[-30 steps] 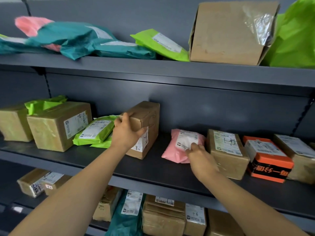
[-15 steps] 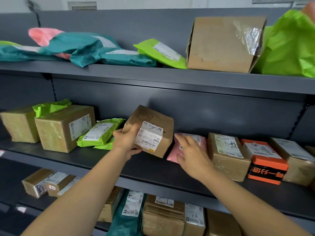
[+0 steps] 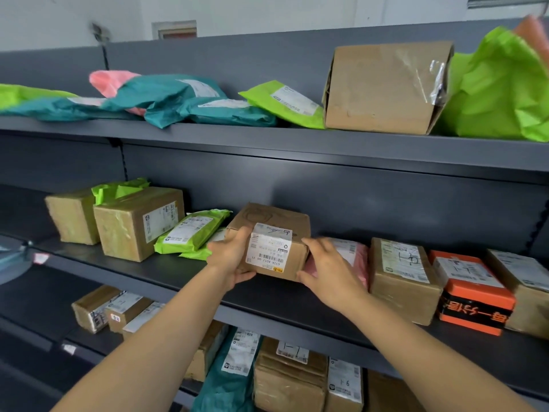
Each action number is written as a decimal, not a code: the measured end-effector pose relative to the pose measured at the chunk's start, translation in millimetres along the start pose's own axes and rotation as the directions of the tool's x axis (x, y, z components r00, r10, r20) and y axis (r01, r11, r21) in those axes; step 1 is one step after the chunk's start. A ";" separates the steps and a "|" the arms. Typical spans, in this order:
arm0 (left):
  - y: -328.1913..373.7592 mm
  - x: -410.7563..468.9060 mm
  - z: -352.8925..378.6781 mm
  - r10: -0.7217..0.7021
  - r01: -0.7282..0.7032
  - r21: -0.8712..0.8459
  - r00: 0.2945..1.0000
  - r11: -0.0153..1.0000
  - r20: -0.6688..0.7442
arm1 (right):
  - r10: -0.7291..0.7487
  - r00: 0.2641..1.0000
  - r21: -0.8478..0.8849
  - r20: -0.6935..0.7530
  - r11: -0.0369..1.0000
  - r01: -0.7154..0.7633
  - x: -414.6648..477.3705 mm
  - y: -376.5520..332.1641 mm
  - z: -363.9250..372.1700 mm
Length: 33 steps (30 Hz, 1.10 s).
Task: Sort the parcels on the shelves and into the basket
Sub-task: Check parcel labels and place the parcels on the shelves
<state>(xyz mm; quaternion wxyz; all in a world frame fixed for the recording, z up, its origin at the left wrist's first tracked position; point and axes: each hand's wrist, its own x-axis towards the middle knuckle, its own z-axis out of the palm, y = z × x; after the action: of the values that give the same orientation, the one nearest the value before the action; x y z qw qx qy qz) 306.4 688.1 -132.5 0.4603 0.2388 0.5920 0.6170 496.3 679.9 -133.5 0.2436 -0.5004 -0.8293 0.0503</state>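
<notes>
Sorting seems to be only partly done. The left hand [image 3: 230, 257] and right hand [image 3: 329, 272] are each keeping a grip on opposite ends of one labelled cardboard box [image 3: 276, 230], tilted over the middle shelf [image 3: 166, 275]. Many parcels are waiting, and no basket is showing.

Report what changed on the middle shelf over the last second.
The left hand lifted the cardboard box off the middle shelf and tipped its label toward the camera. The right hand let go of the pink mailer and took hold of the box's right end. The mailer and everything else stayed put.
</notes>
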 end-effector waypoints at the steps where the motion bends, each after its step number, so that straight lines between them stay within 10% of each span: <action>1: -2.1 -0.2 -0.7 0.005 -0.005 0.015 1.000 1.000 -0.012 | -0.014 1.000 -0.015 0.006 1.000 0.014 1.5 1.5 2.7; 8: -24.8 23.0 -10.5 0.032 -0.093 0.488 0.991 0.868 0.132 | -0.064 0.993 -0.177 0.098 0.981 0.080 16.8 -10.4 30.3; 12: -20.0 48.4 -29.4 0.178 -0.338 0.818 0.941 0.466 0.288 | 0.014 0.996 -0.357 0.092 0.934 0.020 38.4 -27.9 40.0; 20: 24.4 102.3 -98.4 0.523 -0.701 0.708 0.574 -0.083 0.630 | 0.390 0.920 -0.469 -0.028 0.808 -0.356 89.3 -90.1 53.9; 25: 43.4 149.6 -139.7 0.372 -0.595 0.757 0.661 -0.270 0.652 | 0.327 0.945 -0.487 -0.030 0.820 -0.299 119.2 -135.2 77.5; 33: 26.6 192.0 -158.1 0.162 -0.570 0.793 0.780 -0.215 0.605 | 0.369 0.929 -0.348 0.035 0.876 -0.335 156.9 -166.8 134.7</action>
<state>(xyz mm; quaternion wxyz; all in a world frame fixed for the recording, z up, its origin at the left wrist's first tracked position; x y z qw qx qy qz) 77.3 774.1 -184.6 0.0081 0.7420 0.6681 0.0550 241.0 753.1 -141.5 0.0995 -0.6737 -0.7319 -0.0233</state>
